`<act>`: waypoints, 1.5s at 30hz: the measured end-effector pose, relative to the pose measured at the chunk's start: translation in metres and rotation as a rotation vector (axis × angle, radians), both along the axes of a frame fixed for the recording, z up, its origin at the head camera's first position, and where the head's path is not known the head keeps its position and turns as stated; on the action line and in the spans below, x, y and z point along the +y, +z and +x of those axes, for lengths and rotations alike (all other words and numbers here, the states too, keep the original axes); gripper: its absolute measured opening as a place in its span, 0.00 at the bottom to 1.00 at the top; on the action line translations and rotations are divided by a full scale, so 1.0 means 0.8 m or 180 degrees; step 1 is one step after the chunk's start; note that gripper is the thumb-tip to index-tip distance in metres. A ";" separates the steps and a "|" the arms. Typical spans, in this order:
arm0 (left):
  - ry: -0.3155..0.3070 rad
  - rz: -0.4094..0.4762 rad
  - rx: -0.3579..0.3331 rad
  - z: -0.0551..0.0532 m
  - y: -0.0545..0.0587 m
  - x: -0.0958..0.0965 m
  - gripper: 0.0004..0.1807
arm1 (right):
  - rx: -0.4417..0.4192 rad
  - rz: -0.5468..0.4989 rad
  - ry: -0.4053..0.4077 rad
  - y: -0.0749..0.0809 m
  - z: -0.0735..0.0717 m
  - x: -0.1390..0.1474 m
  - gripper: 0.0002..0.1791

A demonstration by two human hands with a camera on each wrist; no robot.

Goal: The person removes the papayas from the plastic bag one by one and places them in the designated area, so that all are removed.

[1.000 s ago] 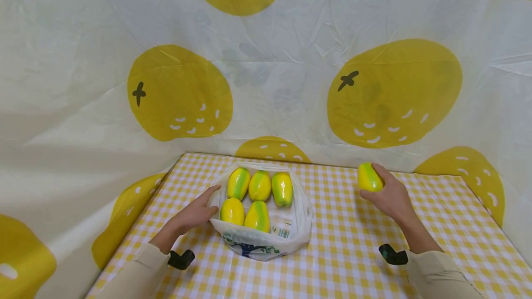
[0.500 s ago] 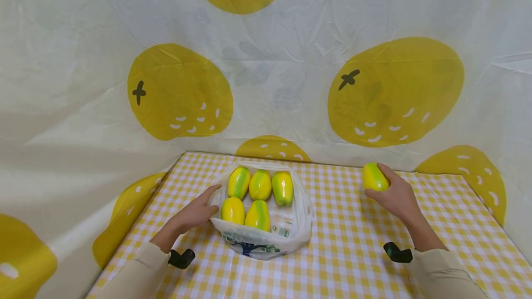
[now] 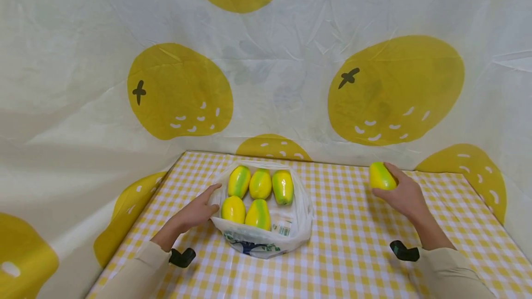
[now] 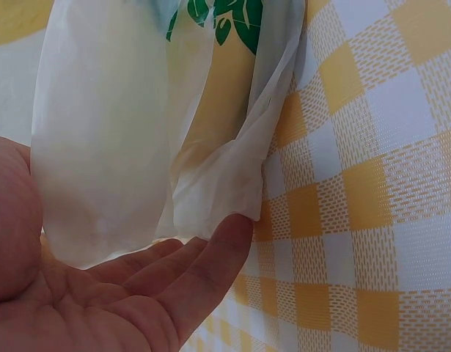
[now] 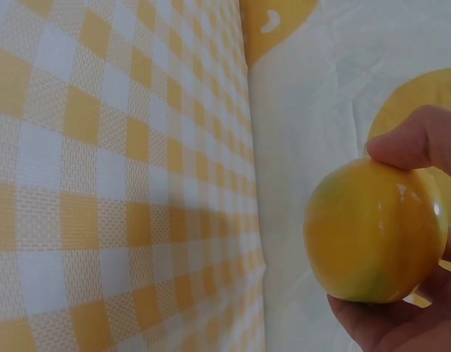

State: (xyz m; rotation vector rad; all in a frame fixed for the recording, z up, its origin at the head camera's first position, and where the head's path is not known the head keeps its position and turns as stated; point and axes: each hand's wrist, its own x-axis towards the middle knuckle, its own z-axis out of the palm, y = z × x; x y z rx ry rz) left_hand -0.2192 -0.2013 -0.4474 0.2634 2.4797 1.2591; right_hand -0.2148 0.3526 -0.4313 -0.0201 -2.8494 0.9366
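Observation:
My right hand (image 3: pixel 401 193) holds a glossy yellow fruit with a green stripe (image 3: pixel 382 176), shaped like a mango, above the right side of the table. In the right wrist view, thumb and fingers wrap opposite sides of this fruit (image 5: pixel 375 231). A white plastic bag (image 3: pixel 287 243) with a tree print sits with its mouth wide, left of centre. Several matching fruits (image 3: pixel 259 184) lie inside it, beside a barcode label (image 3: pixel 282 230). At the bag's left side rests my left hand (image 3: pixel 197 209), its fingers extended. One fingertip (image 4: pixel 236 227) touches the lower corner of the bag (image 4: pixel 108 147).
A yellow-and-white checked cloth (image 3: pixel 341 243) covers the table. Behind it and along the left hangs a pale curtain (image 3: pixel 282 73) printed with big yellow fruits. A dark wrist camera (image 3: pixel 404 251) sits below the right hand, another (image 3: pixel 182 257) below the left.
My right hand has shifted slightly to the right with the fruit in its grip. My left hand, the bag and the fruits in it have stayed in place.

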 end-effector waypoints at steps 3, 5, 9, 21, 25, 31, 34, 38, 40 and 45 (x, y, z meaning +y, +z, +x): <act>-0.0013 0.0002 -0.0003 -0.001 0.001 0.000 0.37 | 0.0005 -0.0012 0.0008 0.001 0.001 0.004 0.51; -0.0006 0.0002 -0.0005 -0.001 0.001 0.001 0.37 | 0.0004 -0.0008 0.0012 0.002 0.001 0.006 0.51; 0.0016 0.0010 -0.0021 0.001 0.002 0.002 0.37 | -0.0036 -0.0020 0.0006 0.003 0.002 0.011 0.52; 0.0077 0.0028 -0.0053 0.002 0.000 0.003 0.37 | -0.0018 -0.0036 -0.0021 0.000 0.006 0.027 0.51; 0.0077 0.0021 -0.0042 0.001 0.001 0.003 0.37 | -0.0072 -0.0021 -0.0024 -0.001 0.008 0.032 0.52; 0.0059 0.0013 -0.0039 0.001 0.001 0.004 0.38 | -0.0097 -0.0039 -0.0030 -0.002 0.011 0.039 0.51; 0.0062 0.0011 -0.0025 0.000 -0.001 0.004 0.38 | -0.0120 -0.0023 -0.0035 -0.002 0.011 0.043 0.51; 0.0089 0.0022 -0.0024 0.000 -0.001 0.003 0.38 | -0.0150 -0.0012 -0.0038 -0.003 0.011 0.049 0.52; 0.0082 0.0018 -0.0023 0.001 -0.001 0.004 0.38 | -0.0149 -0.0029 -0.0028 -0.004 0.011 0.052 0.52; 0.0060 0.0011 -0.0028 0.002 0.001 0.004 0.38 | -0.0155 -0.0053 -0.0024 -0.007 0.010 0.061 0.53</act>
